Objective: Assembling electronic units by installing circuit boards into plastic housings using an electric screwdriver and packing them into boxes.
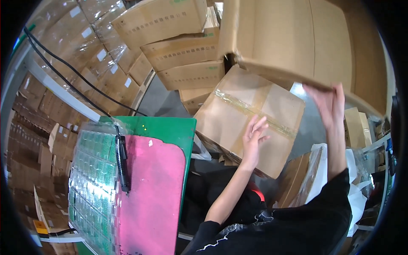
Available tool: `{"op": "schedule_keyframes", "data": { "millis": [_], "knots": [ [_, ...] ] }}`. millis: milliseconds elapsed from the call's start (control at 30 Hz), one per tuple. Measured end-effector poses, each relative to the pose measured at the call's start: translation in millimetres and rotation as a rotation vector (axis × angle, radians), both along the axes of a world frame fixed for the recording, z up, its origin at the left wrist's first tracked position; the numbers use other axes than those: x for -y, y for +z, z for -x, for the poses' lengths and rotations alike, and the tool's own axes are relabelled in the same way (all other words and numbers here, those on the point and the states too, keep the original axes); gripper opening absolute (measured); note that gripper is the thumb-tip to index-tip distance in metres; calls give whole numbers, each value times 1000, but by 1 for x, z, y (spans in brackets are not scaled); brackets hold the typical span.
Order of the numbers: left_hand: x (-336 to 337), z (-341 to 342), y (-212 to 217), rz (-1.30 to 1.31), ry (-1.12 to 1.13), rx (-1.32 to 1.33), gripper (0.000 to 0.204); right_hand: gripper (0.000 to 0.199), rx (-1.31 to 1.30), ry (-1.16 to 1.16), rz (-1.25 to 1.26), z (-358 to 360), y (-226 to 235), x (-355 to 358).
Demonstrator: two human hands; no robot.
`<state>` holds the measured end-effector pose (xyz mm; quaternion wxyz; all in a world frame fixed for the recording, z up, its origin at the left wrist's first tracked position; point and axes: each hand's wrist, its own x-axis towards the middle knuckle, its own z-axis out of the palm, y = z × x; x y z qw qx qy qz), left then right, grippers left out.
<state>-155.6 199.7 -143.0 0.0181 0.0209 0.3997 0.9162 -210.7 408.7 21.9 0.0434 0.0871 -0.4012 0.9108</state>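
Note:
My left hand (255,143) hovers over or rests lightly on a taped cardboard box (272,100), its fingers apart and nothing held. Contact with the lid is hard to judge. Clear tape runs across this box, which stands tilted in the view. At the upper right, a large open cardboard box (293,38) lies with its hollow inside showing. My right hand (328,104) grips the lower rim of that open box, with some fingertips hidden at its edge.
To the left stands a green worktable (187,140) with a pink mat (157,191), clear plastic trays (93,182) and a black corded hand tool (122,163). Stacked cartons (187,51) rise behind. A white-wrapped carton (306,174) sits near my right arm.

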Motion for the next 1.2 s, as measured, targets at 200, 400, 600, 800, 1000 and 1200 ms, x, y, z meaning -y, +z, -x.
{"op": "schedule_keyframes", "data": {
  "millis": [200,400,600,800,1000,1200],
  "knots": [
    [-12,-32,-42,194,17,155,33,44,-537,-219,-394,140,65,41],
    [24,-98,-64,264,147,260,21,31,-352,-260,-934,174,2,72],
    [112,-237,17,640,182,-38,19,19,-458,-32,-1140,101,-172,125],
    [185,-381,64,541,485,-370,29,17,-143,596,-1099,-98,-333,128],
    [183,-458,85,1208,1826,789,23,58,1061,277,-471,-149,-401,93],
    [209,-478,85,1543,1865,1347,45,75,779,-45,-596,-98,-459,42]
  ]
}}
